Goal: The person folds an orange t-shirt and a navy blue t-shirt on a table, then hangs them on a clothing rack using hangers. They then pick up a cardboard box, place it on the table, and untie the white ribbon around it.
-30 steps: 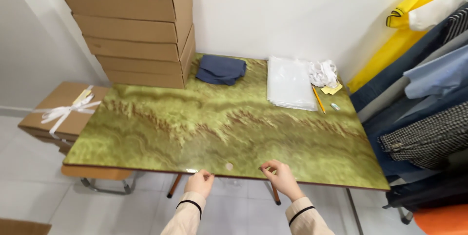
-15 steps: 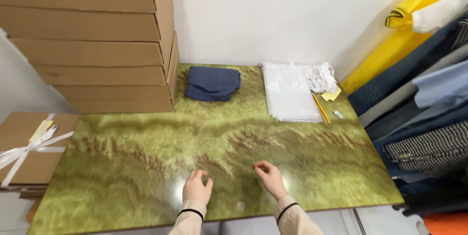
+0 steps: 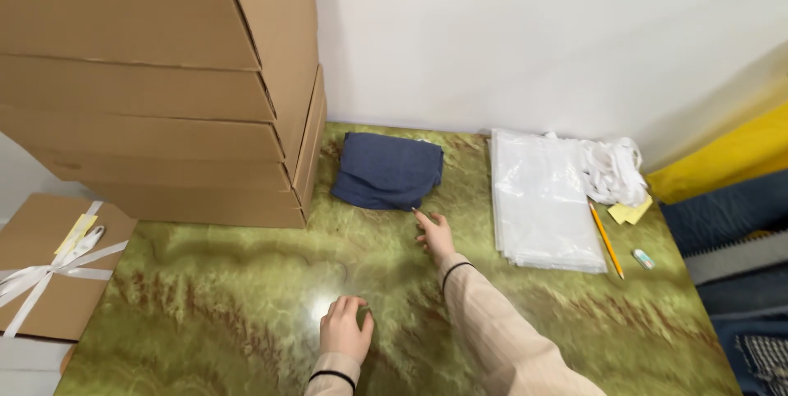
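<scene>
Toward twelve o'clock on the green marbled surface [image 3: 205,314], the folded navy cloth [image 3: 386,170] lies untouched by the stacked cardboard boxes [image 3: 156,92]. The right hand [image 3: 435,233] stretches toward it, fingers loose, grasping nothing, just short of its near edge. The left hand [image 3: 345,329] rests curled on the surface, empty. Lifting looks not yet begun. At two o'clock, the clear bags [image 3: 546,199] hide whatever lies beneath them; the boxes are cut off.

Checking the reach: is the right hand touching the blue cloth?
Cannot tell. In the head view the right hand has its fingertips at the near edge of the blue cloth, too close to show a gap or contact.
</scene>
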